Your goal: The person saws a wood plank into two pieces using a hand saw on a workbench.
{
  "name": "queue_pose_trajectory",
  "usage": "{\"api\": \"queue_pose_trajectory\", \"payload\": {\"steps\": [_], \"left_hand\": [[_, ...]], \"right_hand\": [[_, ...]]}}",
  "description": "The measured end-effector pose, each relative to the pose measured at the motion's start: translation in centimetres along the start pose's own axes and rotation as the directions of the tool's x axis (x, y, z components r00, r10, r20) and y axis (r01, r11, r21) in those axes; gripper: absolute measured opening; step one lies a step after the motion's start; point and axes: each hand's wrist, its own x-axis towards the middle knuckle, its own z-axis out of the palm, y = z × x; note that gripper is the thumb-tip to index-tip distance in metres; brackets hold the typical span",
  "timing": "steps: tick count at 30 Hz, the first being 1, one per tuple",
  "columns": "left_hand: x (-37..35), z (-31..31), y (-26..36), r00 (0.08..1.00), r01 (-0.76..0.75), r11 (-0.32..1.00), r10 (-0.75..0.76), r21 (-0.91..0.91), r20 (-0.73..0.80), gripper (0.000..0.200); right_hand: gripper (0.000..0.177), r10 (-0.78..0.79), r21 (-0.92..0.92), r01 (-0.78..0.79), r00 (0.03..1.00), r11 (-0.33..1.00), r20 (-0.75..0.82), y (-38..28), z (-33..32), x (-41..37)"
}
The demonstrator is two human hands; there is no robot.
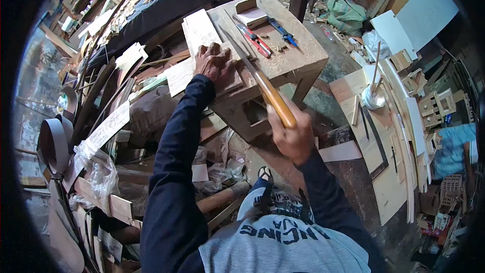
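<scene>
My left hand (216, 61) presses down on a flat piece of wood (233, 80) at the near left edge of the wooden worktable (303, 45), its fingers bent. Pale boards (200, 28) lie beside it. In my right hand (292, 131) is the orange-brown wooden handle of a long thin tool (273, 96), whose narrow metal part runs up across the wood, just right of my left hand. A red cutter (258, 45) and a blue tool (284, 34) rest on the tabletop near a small wooden block piece (250, 14).
Scrap wood and plastic wrap (98, 159) crowd the left side. On the right, a plywood sheet (371, 146) bears long strips and a dark frame, with small wooden constructions (437, 106) beyond. A green sack (346, 12) lies at the back. Dark cloth (177, 0) covers another surface.
</scene>
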Motion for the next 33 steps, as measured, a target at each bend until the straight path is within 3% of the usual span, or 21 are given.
{"api": "queue_pose_trajectory", "payload": {"steps": [2, 6, 10, 12, 18, 19, 22, 24, 28, 32, 33], "left_hand": [[0.0, -0.8, 0.7, 0.999, 0.043, 0.999, -0.043, 0.004, 0.028, 0.043], [-0.4, 0.6, -0.5, 0.998, -0.005, 0.999, 0.002, -0.043, -0.057, 0.041], [-0.1, 0.6, -0.9, 0.999, 0.015, 0.999, -0.016, -0.028, -0.040, 0.040], [-0.1, 1.1, -1.1, 0.999, 0.006, 0.999, -0.007, -0.035, -0.038, 0.041], [-0.1, 0.3, -0.3, 0.999, 0.027, 0.998, -0.028, -0.064, -0.025, 0.041], [0.0, 0.5, -0.4, 0.999, 0.022, 0.998, -0.024, -0.055, -0.023, 0.040], [-0.1, 1.4, -1.1, 0.996, -0.015, 0.998, 0.010, -0.058, -0.086, 0.040], [-0.2, 1.5, -1.3, 0.995, -0.034, 0.997, 0.028, -0.067, -0.091, 0.039], [0.1, 1.3, -1.1, 0.997, -0.040, 0.999, 0.038, -0.026, -0.073, 0.041], [0.2, 0.1, -0.5, 0.997, -0.022, 0.998, 0.018, -0.053, -0.069, 0.043], [0.3, -0.7, 0.1, 1.000, 0.007, 0.999, -0.008, -0.033, -0.030, 0.044]], "right_hand": [[0.037, -0.015, 0.031, 0.015, 1.000, 0.999, -0.026, 0.9, 1.7, 1.4], [0.038, -0.019, 0.089, 0.026, 0.996, 0.996, -0.083, 2.6, 2.7, -0.2], [0.041, -0.103, -0.039, 0.099, 0.990, 0.994, -0.100, 3.0, 0.1, -6.0], [0.041, 0.028, -0.057, -0.033, 0.996, 0.998, -0.089, 2.2, -2.0, -9.5], [0.043, 0.100, -0.178, -0.104, 0.995, 0.979, -0.032, 0.4, -4.8, -13.2], [0.043, 0.016, -0.229, -0.024, 0.999, 0.973, -0.036, 0.4, -4.8, -12.9], [0.040, 0.014, -0.121, -0.021, 0.998, 0.992, -0.059, 0.5, -3.0, -8.9], [0.038, -0.054, -0.073, 0.052, 0.998, 0.996, -0.020, 1.3, -0.4, -3.8], [0.036, -0.055, 0.030, 0.057, 0.996, 0.998, -0.064, 2.1, 3.3, 3.4], [0.036, -0.151, -0.054, 0.146, 0.983, 0.988, -0.106, 2.9, 2.9, 1.3], [0.038, -0.043, -0.013, 0.043, 0.998, 0.999, -0.039, 0.9, 1.2, -0.5]]}}
